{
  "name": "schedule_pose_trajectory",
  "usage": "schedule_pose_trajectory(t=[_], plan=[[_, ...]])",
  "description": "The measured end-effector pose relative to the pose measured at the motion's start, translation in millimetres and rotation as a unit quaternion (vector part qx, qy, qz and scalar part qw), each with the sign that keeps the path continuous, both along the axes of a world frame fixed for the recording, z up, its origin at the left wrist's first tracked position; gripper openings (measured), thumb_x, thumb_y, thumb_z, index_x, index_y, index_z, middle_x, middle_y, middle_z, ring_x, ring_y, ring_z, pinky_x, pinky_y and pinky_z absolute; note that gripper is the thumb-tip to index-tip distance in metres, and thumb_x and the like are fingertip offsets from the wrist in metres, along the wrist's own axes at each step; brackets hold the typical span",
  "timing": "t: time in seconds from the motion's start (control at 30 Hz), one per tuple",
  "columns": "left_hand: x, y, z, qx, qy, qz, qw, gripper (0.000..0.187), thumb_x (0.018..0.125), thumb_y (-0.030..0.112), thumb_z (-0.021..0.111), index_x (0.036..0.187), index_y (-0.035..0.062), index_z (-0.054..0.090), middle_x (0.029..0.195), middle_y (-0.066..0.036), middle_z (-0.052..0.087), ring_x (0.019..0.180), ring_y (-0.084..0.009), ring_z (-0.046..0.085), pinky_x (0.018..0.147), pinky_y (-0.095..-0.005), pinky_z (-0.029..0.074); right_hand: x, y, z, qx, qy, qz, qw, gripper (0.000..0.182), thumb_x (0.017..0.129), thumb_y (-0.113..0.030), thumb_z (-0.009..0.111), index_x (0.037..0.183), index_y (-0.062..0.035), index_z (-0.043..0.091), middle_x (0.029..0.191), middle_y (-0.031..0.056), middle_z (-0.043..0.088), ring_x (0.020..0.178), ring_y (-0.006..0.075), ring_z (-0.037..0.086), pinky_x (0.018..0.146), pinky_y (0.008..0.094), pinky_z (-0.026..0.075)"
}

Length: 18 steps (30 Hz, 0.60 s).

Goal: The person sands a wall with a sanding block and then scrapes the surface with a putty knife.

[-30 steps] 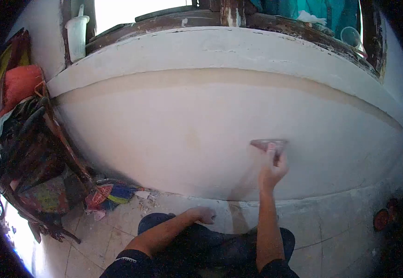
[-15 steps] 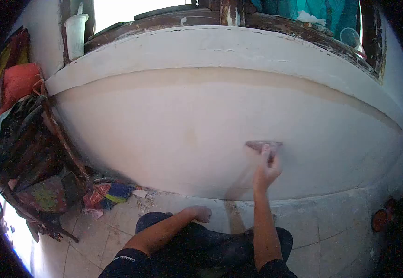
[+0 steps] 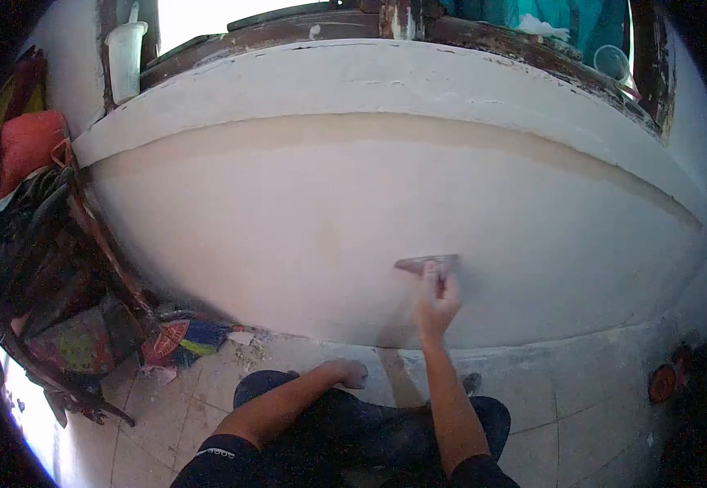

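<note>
My right hand (image 3: 438,299) grips a flat, wide-bladed scraper (image 3: 425,263), whose blade lies against the pale wall (image 3: 288,220) below the window ledge. The fingers are wrapped round its lower part, and hand and tool look slightly blurred. My left hand (image 3: 349,374) is closed in a loose fist over my left knee, away from the wall; what it holds, if anything, is hidden.
A white ledge (image 3: 353,77) runs along the top under the window frame, with a white container (image 3: 126,61) at the left and a clear cup (image 3: 611,63) at the right. Dark chair-like clutter (image 3: 69,268) and cloths stand left. Tiled floor (image 3: 532,398) lies below.
My right hand and the scraper have moved left along the wall. The left hand stays nearly where it was, and the whole view has shifted slightly.
</note>
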<state>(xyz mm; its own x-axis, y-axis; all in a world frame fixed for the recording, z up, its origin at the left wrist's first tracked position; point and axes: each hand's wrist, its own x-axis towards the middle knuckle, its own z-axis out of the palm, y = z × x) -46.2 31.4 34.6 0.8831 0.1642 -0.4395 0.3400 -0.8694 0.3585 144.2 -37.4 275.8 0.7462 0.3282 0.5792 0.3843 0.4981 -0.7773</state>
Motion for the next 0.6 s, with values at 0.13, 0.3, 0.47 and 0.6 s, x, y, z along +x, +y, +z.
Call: schedule_pose_trajectory(t=[0.13,0.3,0.47,0.6], plan=[[14.8,-2.8,0.0,-0.001,0.104,0.021,0.994,0.039,0.084,0.026,0.056,0.107,-0.0013,0.071,0.111,-0.024,0.07,0.101,-0.0403,0.067,0.088,-0.0521,0.052,-0.7,-4.6,10.7,-0.079,-0.098,-0.03,0.992,0.027,0.099,-0.025,0.066,0.09,-0.0004,0.068,0.08,0.0015,0.067,0.071,0.0076,0.055,0.064,0.0255,0.045],[12.6,6.5,-7.0,0.013,0.074,-0.041,0.996,0.039,0.083,0.024,0.055,0.107,-0.0024,0.071,0.112,-0.024,0.07,0.102,-0.0392,0.067,0.089,-0.0521,0.052,9.4,-14.0,39.8,-0.028,0.064,-0.052,0.996,0.03,0.097,-0.028,0.067,0.091,0.0015,0.07,0.081,0.0051,0.069,0.074,0.0118,0.059,0.067,0.0298,0.047],[10.7,2.3,-8.1,0.017,0.105,-0.034,0.994,0.039,0.084,0.024,0.055,0.108,-0.0034,0.07,0.112,-0.023,0.07,0.102,-0.0384,0.067,0.091,-0.0521,0.052,11.8,4.8,-9.7,-0.063,-0.107,-0.047,0.991,0.026,0.099,-0.025,0.066,0.093,0.0,0.07,0.076,0.0007,0.066,0.069,0.0074,0.057,0.065,0.0248,0.047],[5.8,10.0,-29.5,-0.005,0.058,-0.022,0.998,0.037,0.087,0.029,0.059,0.103,-0.0025,0.069,0.106,-0.023,0.069,0.096,-0.04,0.066,0.085,-0.0526,0.052,8.3,-15.4,40.9,-0.014,0.0,-0.017,1.0,0.024,0.099,-0.023,0.067,0.095,0.0004,0.071,0.077,0.0006,0.067,0.072,0.0076,0.059,0.068,0.0253,0.048]])
